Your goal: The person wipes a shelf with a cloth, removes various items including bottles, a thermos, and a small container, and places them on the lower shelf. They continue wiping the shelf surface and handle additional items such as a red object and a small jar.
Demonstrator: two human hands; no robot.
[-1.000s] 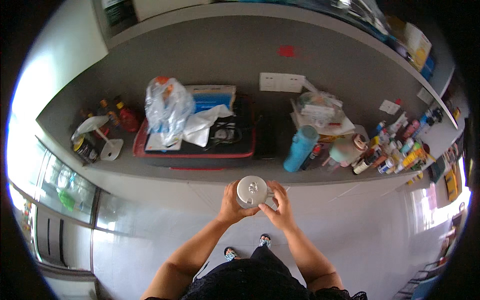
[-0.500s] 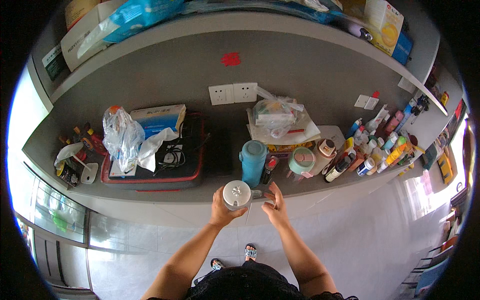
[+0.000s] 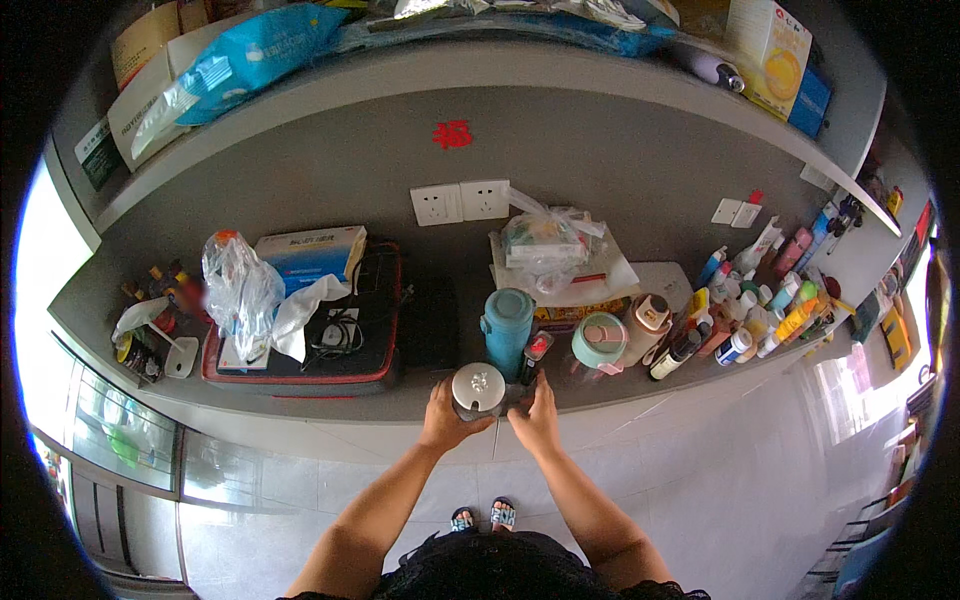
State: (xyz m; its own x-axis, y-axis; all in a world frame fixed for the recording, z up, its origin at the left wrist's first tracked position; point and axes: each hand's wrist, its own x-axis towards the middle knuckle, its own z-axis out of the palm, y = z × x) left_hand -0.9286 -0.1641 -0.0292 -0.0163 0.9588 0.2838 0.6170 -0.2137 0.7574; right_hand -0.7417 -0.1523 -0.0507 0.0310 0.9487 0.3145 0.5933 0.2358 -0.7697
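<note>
A lidded glass cup (image 3: 478,390) with a white lid is at the counter's front edge, in front of a blue insulated bottle (image 3: 507,330). My left hand (image 3: 447,418) wraps around the cup's left side. From the right, my right hand (image 3: 535,415) has its fingers drawn in against the cup's handle side; the fingertips are partly hidden. Just behind my right hand stands a small dark bottle with a red top (image 3: 537,350). A jar with a mint-green lid (image 3: 601,340) and a beige bottle (image 3: 648,325) are further right.
On the left a black case with red trim (image 3: 300,378) carries a plastic bag (image 3: 240,295), a blue-and-white box (image 3: 320,255) and a cable. Several bottles and tubes (image 3: 760,310) crowd the right end. A loaded shelf (image 3: 480,75) overhangs the counter (image 3: 420,395).
My right hand has moved left and its fingers have closed in on the cup. The left hand keeps its hold. The whole view has shifted slightly.
</note>
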